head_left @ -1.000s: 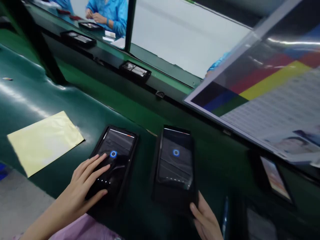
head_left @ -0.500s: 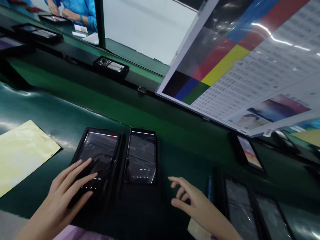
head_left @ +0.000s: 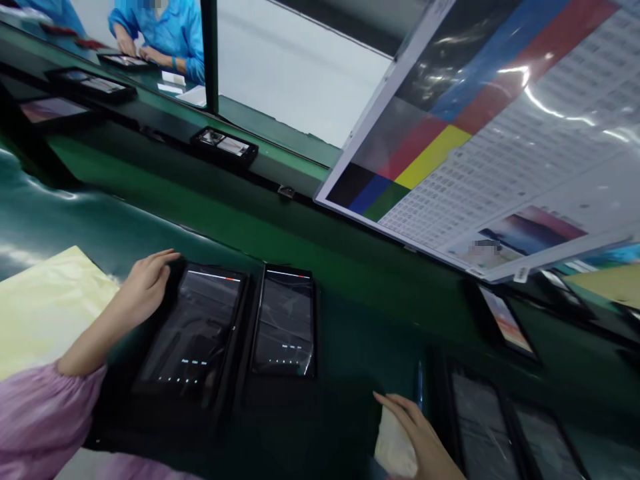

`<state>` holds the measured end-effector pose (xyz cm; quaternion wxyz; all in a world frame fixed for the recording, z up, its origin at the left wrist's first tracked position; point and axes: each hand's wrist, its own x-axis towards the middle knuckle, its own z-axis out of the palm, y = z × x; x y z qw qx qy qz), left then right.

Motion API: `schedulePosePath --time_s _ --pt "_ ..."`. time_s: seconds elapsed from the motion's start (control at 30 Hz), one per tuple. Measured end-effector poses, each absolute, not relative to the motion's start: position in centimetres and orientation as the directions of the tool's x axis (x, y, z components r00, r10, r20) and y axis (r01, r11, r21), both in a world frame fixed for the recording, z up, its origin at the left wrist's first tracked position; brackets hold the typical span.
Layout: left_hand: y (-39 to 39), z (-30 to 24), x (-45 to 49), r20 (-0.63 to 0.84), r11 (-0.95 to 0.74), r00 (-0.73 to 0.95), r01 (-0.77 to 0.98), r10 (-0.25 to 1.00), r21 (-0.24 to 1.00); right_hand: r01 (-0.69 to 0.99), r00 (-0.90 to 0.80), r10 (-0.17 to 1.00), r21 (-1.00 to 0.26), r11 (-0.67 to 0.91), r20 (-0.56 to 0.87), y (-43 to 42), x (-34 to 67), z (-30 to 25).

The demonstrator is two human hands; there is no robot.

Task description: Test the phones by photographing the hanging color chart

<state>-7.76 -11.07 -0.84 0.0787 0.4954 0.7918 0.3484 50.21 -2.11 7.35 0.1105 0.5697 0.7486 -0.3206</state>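
Pinching a folded white cloth [head_left: 394, 445] between thumb and fingers, the right hand [head_left: 417, 433] is clamped on it at the bottom edge of the view, beside a slim blue pen-like rod [head_left: 420, 385]. The left hand [head_left: 145, 285] is apart from the right, fingers loosely curved, just off the top corner of the left black-framed phone [head_left: 193, 330]; contact with the frame cannot be told. A pink gathered sleeve [head_left: 43, 410] covers that forearm.

That phone lies side by side with the right black-framed phone [head_left: 283, 323], both dark-screened and showing a thin bright line along the top and small white marks near the bottom. They rest on a glossy dark green bench mat [head_left: 360, 333], with a pale yellow sheet [head_left: 45, 310] to their left. More dark-screened panels [head_left: 483, 427] lie at lower right, and a small phone with a colourful screen [head_left: 505, 320] lies near them.

A large printed colour test chart [head_left: 475, 140] with coloured bars and a grid of fine cells leans above the bench. Beyond it, black trays [head_left: 223, 147] sit on a raised green ledge [head_left: 280, 150]. Past a black upright post [head_left: 210, 53], a co-worker in a blue smock [head_left: 160, 37] works at a matching bench.
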Motion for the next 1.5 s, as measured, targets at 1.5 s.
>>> schedulePosePath --time_s 1.5 --pt "-11.1 1.6 -4.7 -0.075 0.222 -0.645 0.15 0.761 0.964 0.282 -0.756 0.55 -0.935 -0.214 -0.354 -6.1 21.0 7.0"
